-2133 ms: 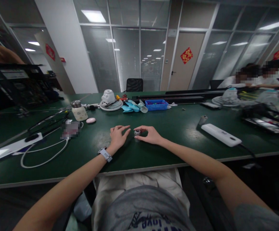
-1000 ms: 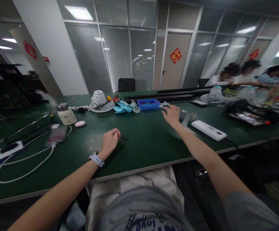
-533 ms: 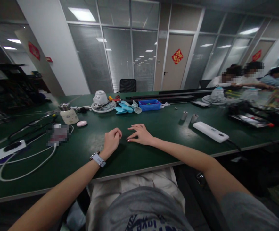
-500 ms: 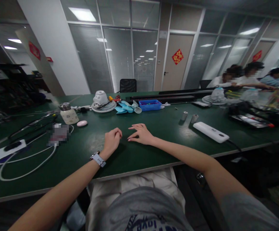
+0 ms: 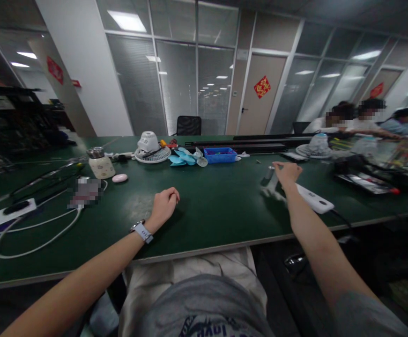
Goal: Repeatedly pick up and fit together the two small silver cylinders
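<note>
My left hand rests on the green table in a loose fist, a watch on its wrist; whatever is inside the fist is hidden. My right hand is stretched far out to the right, fingers curled together in a pinch. It hovers beside a small grey metal cylinder that stands near a white power strip. I cannot see what the pinch holds. A second cylinder seen earlier is hidden behind this hand.
At the back stand a white fan housing, blue fan blades, a blue tray and a cream flask. A white cable loops at the left. Other people sit at the far right among cluttered gear.
My right hand left the spot next to my left fist and swung out right to the grey cylinders. The small dark speck seen there a second ago no longer shows. The left fist stayed put.
</note>
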Action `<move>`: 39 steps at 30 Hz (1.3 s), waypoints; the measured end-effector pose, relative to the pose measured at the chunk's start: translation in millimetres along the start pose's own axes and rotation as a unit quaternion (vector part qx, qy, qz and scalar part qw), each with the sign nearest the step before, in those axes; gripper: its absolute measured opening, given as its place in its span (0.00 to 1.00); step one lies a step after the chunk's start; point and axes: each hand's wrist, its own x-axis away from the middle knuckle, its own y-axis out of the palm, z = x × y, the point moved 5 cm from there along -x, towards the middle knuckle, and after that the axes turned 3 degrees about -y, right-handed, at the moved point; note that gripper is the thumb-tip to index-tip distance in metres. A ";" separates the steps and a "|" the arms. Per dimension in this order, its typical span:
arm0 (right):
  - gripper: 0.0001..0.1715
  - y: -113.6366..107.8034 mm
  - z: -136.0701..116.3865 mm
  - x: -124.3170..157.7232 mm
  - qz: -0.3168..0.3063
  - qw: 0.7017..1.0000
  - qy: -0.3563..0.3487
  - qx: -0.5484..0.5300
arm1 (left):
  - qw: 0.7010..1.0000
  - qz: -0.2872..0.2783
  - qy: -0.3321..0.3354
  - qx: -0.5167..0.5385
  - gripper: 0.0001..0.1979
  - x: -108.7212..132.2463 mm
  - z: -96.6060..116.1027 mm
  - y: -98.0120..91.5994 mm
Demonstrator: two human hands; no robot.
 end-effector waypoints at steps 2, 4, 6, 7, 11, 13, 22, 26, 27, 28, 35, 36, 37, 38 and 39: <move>0.23 6.9 4.0 0.3 -0.020 1.000 0.005 0.011 | 1.000 0.001 -0.001 -0.001 0.11 -0.2 -0.6 0.4; 0.24 12.5 2.6 -0.5 -0.039 0.999 0.005 0.020 | 1.000 0.000 -0.002 -0.004 0.11 -0.1 -0.8 0.6; 0.24 16.6 0.9 -2.1 -0.055 0.998 0.006 0.032 | 1.000 -0.003 -0.007 -0.006 0.11 0.2 -0.8 0.8; 0.23 17.9 0.6 -3.0 -0.061 0.997 0.007 0.039 | 1.000 -0.005 -0.009 -0.007 0.11 0.3 -0.7 0.9; 0.22 20.7 1.1 -5.5 -0.080 0.995 0.012 0.061 | 1.000 -0.012 -0.013 -0.011 0.11 1.2 0.2 1.1; 0.22 21.8 0.9 -5.5 -0.092 0.993 0.014 0.066 | 1.000 -0.014 -0.014 -0.009 0.11 1.7 0.3 1.0; 0.29 23.7 -0.8 -0.5 -0.121 0.988 -0.013 0.098 | 1.000 -0.015 -0.010 -0.011 0.12 1.5 0.2 1.0; 0.27 26.8 0.8 0.7 -0.118 0.986 -0.024 0.112 | 1.000 -0.016 -0.010 -0.015 0.12 2.3 2.8 0.1; 0.27 27.3 1.0 1.0 -0.113 0.987 -0.025 0.112 | 1.000 -0.015 -0.010 -0.015 0.12 2.5 3.5 -0.2; 0.27 27.4 1.2 1.3 -0.108 0.988 -0.026 0.111 | 1.000 -0.016 -0.009 -0.015 0.12 2.7 4.2 -0.4; 0.39 5.2 19.5 -4.3 -0.088 0.995 0.039 0.035 | 1.000 -0.018 -0.006 -0.008 0.12 3.1 4.7 0.0; 0.40 1.7 24.6 -5.8 -0.102 0.993 0.055 0.021 | 1.000 -0.019 -0.006 -0.007 0.12 3.0 4.3 0.3; 0.41 -0.7 29.4 -6.8 -0.122 0.990 0.070 0.009 | 1.000 -0.021 -0.005 -0.006 0.12 2.9 3.9 0.9; 0.41 -2.0 33.7 -7.5 -0.144 0.986 0.080 -0.003 | 1.000 -0.023 -0.006 -0.006 0.12 2.8 3.4 1.4; 0.40 -2.5 37.3 -7.7 -0.164 0.983 0.086 -0.012 | 1.000 -0.025 -0.007 -0.005 0.12 2.7 2.9 1.8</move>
